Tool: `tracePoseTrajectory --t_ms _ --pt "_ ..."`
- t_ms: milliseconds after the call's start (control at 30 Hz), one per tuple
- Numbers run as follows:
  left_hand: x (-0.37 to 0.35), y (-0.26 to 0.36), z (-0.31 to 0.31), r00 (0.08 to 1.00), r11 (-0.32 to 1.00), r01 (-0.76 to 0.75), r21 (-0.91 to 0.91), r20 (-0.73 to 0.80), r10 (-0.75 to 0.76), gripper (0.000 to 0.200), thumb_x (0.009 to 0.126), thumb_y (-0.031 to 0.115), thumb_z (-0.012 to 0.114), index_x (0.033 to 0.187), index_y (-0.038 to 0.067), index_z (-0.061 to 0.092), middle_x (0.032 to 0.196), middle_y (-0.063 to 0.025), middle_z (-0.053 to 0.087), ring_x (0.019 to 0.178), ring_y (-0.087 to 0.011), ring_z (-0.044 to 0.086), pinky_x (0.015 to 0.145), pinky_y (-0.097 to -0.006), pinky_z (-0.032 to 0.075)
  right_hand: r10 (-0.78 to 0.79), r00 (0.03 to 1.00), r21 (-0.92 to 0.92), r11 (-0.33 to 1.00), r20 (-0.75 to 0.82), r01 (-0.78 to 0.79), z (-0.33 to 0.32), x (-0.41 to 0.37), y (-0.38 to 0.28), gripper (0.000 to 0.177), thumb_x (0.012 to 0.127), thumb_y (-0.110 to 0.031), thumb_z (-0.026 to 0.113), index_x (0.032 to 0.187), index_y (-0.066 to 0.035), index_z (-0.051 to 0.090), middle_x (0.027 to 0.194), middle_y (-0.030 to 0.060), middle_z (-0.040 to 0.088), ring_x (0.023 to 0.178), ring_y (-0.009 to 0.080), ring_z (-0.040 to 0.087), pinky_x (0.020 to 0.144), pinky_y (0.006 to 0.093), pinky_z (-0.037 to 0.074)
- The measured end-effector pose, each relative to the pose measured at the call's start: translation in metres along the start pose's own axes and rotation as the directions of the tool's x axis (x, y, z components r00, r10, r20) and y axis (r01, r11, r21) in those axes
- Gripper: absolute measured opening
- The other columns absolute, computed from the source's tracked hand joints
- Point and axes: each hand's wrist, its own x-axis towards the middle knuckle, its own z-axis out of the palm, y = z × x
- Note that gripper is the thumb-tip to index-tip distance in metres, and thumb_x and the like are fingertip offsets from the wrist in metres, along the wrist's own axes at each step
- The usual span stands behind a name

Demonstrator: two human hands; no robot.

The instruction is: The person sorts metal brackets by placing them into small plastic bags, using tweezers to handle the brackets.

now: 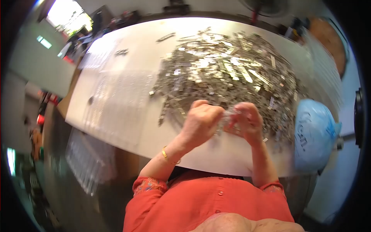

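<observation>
My left hand [203,119] and my right hand [249,118] are close together above the near edge of a large heap of small shiny metal pieces [224,65]. Both have curled fingers. Between them stretches a bit of clear, crinkled plastic [229,113], which each hand grips at one side. Blur hides its exact shape and whether anything is inside it. A small reddish-brown patch [233,129] shows just below the fingers; I cannot make out what it is.
Clear ribbed plastic trays [118,104] lie on the white table [162,149] at left, with another tray [91,162] below its edge. A blue plastic bag [315,135] with handwriting stands at right. Clear plastic sheeting [322,65] lies behind it. Loose metal strips [166,37] lie at the back.
</observation>
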Motion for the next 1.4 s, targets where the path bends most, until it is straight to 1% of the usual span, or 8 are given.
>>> tracePoseTrajectory --t_ms 300,367,467,600,700,767,1200,1400 --pt "-0.03 0.008 -0.069 0.971 0.955 0.213 -0.204 0.154 -0.184 0.011 0.086 0.004 0.072 0.097 0.003 0.071 0.081 -0.0093 0.071 0.07 -0.0233 0.067 0.079 -0.033 0.051 0.13 0.926 0.045 0.987 0.354 -0.155 0.012 -0.009 0.001 0.013 0.097 0.007 0.057 0.107 0.002 0.063 0.09 0.0107 0.069 0.074 0.0158 0.069 0.068 0.0281 0.058" --pt "-0.036 -0.004 -0.101 0.908 0.818 0.385 -0.428 0.019 -0.418 0.019 0.086 -0.006 0.064 0.101 0.003 0.072 0.081 -0.0065 0.073 0.075 -0.0138 0.069 0.079 -0.0289 0.053 0.185 0.911 0.02 0.978 0.367 -0.207 0.014 -0.007 -0.004 0.014 0.096 0.009 0.056 0.105 0.003 0.064 0.089 0.0111 0.07 0.073 0.0161 0.069 0.069 0.0281 0.058" --pt "-0.069 -0.09 -0.181 0.798 0.868 0.475 -0.143 -0.345 -0.494 0.022 0.091 -0.004 0.061 0.106 0.006 0.074 0.089 -0.0067 0.076 0.082 -0.0103 0.07 0.075 -0.0265 0.056 0.214 0.949 0.1 0.965 0.232 -0.242 0.005 -0.005 -0.001 0.012 0.097 0.007 0.057 0.106 0.002 0.063 0.088 0.0109 0.07 0.074 0.0154 0.068 0.068 0.0273 0.057" --pt "-0.144 -0.219 -0.329 0.641 0.391 0.767 0.509 -0.642 -0.421 0.017 0.092 0.021 0.065 0.097 0.008 0.075 0.087 -0.0147 0.074 0.079 -0.0306 0.072 0.071 -0.0385 0.054 0.172 0.978 0.085 0.98 0.119 -0.182 -0.002 0.0 -0.002 0.009 0.098 -0.002 0.06 0.106 0.001 0.063 0.086 0.0095 0.069 0.072 0.0143 0.067 0.066 0.0257 0.055" --pt "-0.185 -0.251 -0.385 0.397 0.025 0.888 0.459 -0.739 -0.545 0.021 0.085 0.03 0.07 0.095 0.012 0.077 0.094 -0.0146 0.074 0.094 -0.0341 0.07 0.085 -0.0474 0.052 0.169 0.985 0.031 0.985 0.031 -0.17 -0.006 0.0 0.006 0.009 0.098 -0.005 0.061 0.105 0.0 0.063 0.084 0.0082 0.067 0.069 0.0134 0.065 0.063 0.0245 0.053" --pt "-0.192 -0.257 -0.388 0.426 -0.18 0.805 0.565 -0.762 -0.488 0.021 0.086 0.03 0.07 0.095 0.013 0.077 0.096 -0.0146 0.074 0.1 -0.0352 0.067 0.089 -0.0485 0.051 0.168 0.986 0.049 0.985 0.003 -0.168 -0.005 0.002 0.006 0.009 0.098 -0.008 0.062 0.104 -0.001 0.063 0.082 0.0074 0.066 0.067 0.0127 0.064 0.059 0.0239 0.051" --pt "-0.208 -0.331 -0.38 0.262 -0.158 0.843 0.514 -0.649 -0.714 0.012 0.079 0.018 0.07 0.085 0.009 0.076 0.09 -0.0175 0.073 0.085 -0.0347 0.072 0.078 -0.0423 0.056 0.165 0.979 -0.029 0.985 -0.121 -0.17 -0.013 0.011 0.013 0.013 0.099 -0.015 0.061 0.102 -0.002 0.059 0.085 0.0042 0.056 0.072 0.011 0.056 0.059 0.0262 0.05" --pt "-0.204 -0.331 -0.384 0.311 -0.178 0.757 0.629 -0.586 -0.748 0.012 0.079 0.017 0.069 0.084 0.009 0.077 0.092 -0.0178 0.073 0.087 -0.034 0.072 0.08 -0.0416 0.057 0.153 0.979 -0.003 0.988 -0.133 -0.155 -0.009 0.012 0.011 0.014 0.098 -0.014 0.063 0.103 -0.001 0.061 0.083 0.0079 0.062 0.068 0.0138 0.06 0.061 0.0263 0.051"
